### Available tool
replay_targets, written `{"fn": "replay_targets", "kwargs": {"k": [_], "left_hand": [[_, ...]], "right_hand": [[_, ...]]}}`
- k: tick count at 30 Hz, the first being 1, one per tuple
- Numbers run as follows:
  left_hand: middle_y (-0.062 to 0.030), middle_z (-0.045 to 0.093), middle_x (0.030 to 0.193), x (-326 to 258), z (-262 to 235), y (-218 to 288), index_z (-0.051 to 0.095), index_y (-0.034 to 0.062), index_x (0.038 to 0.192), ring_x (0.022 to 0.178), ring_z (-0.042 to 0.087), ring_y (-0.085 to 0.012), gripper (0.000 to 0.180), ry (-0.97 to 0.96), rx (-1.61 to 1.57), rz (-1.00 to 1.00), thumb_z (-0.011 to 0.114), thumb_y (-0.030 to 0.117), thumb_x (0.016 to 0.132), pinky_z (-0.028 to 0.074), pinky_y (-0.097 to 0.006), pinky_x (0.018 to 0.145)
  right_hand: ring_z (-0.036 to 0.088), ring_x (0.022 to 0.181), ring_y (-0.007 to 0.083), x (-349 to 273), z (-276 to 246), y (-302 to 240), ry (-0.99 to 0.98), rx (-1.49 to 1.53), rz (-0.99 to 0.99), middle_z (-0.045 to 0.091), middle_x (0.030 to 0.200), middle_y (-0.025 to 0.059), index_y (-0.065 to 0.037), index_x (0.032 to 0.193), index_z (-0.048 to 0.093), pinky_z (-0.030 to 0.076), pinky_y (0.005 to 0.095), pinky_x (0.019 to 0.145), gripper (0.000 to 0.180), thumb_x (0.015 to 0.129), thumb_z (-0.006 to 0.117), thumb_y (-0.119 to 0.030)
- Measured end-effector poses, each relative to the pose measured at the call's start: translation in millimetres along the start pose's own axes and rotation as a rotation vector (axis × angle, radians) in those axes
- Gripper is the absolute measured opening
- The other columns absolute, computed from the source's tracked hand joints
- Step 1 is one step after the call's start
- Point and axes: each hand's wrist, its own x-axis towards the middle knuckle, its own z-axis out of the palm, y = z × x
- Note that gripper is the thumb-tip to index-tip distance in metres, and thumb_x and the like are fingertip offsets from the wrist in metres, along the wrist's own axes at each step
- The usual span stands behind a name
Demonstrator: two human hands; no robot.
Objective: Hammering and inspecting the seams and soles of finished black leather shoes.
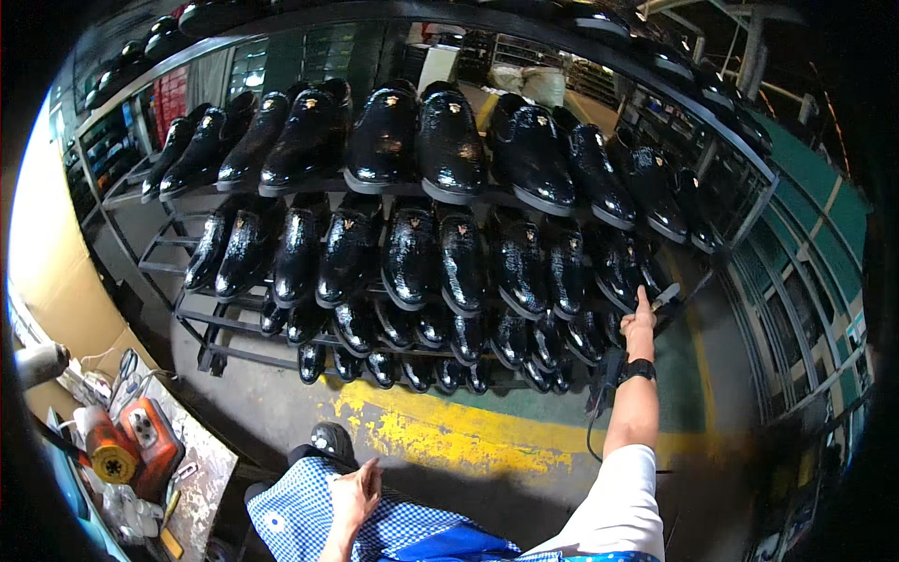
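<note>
My right hand (640,323) reaches out at the right end of a rack, closed round a tool with a silvery end (667,296); most of the tool is hidden. A dark cord hangs below that wrist. Just beyond the hand stands a glossy black shoe (618,267), the nearest one in the second row. Low in front of my body, over a blue checked apron (295,506), my left hand (356,495) is loosely curled, with nothing seen in it. Several shiny black slip-on shoes (382,136) with small gold ornaments line the rack, toes toward me.
The dark metal rack (211,337) has several tiers. At lower left, a worn workbench (211,459) bears an orange device (150,440), scissors (127,363) and small tools. Worn yellow paint (440,436) marks the floor. A metal frame (796,281) stands at right.
</note>
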Motion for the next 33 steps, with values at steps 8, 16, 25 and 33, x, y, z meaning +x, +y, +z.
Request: {"fn": "replay_targets", "kwargs": {"k": [8, 16, 25, 33], "left_hand": [[-0.0140, 0.057, 0.059, -3, 7, -9, 0.059, 0.0063, 0.104, 0.051, 0.058, -0.0291, 0.029, 0.039, -0.003, 0.067, 0.060, 0.011, 0.076, 0.046, -0.038, 0.050], [-0.0143, 0.062, 0.073, -9, -12, -2, 0.057, 0.0028, 0.108, 0.063, 0.062, -0.0275, 0.038, -0.090, 0.001, 0.037, 0.056, 0.003, 0.069, 0.048, -0.032, 0.059], [-0.0130, 0.067, 0.078, -12, -24, 6, 0.059, 0.0019, 0.105, 0.066, 0.066, -0.0209, 0.023, -0.009, -0.222, -0.101, 0.052, 0.011, 0.085, 0.051, -0.029, 0.062], [-0.0137, 0.045, 0.130, -11, -90, 5, 0.019, 0.0127, 0.140, 0.090, 0.063, -0.0301, 0.068, 0.011, -1.335, -0.659, 0.036, 0.055, 0.089, 0.055, -0.040, 0.066]], "right_hand": [[0.030, 0.037, 0.0117, -42, -33, 39, 0.127, 0.078, -0.121, 0.033, 0.050, -0.0014, -0.014, 0.071, 0.044, 0.028, 0.0228, 0.036, 0.051, 0.058, 0.078, -0.049], [0.026, 0.033, 0.0080, -141, -145, 120, -0.406, 0.423, 0.222, 0.044, 0.057, -0.0032, -0.013, 0.074, 0.050, 0.022, 0.0217, 0.035, 0.033, 0.077, 0.066, -0.042], [0.027, 0.032, 0.0046, -238, -150, 150, -0.918, 0.156, 0.370, 0.058, 0.068, -0.0006, -0.010, 0.081, 0.055, 0.023, 0.0197, 0.035, 0.020, 0.086, 0.056, -0.029], [0.031, 0.037, 0.0063, -287, -141, 192, -0.970, -0.171, 0.476, 0.052, 0.064, 0.0007, -0.011, 0.080, 0.053, 0.026, 0.0215, 0.037, 0.026, 0.076, 0.068, -0.031]]}}
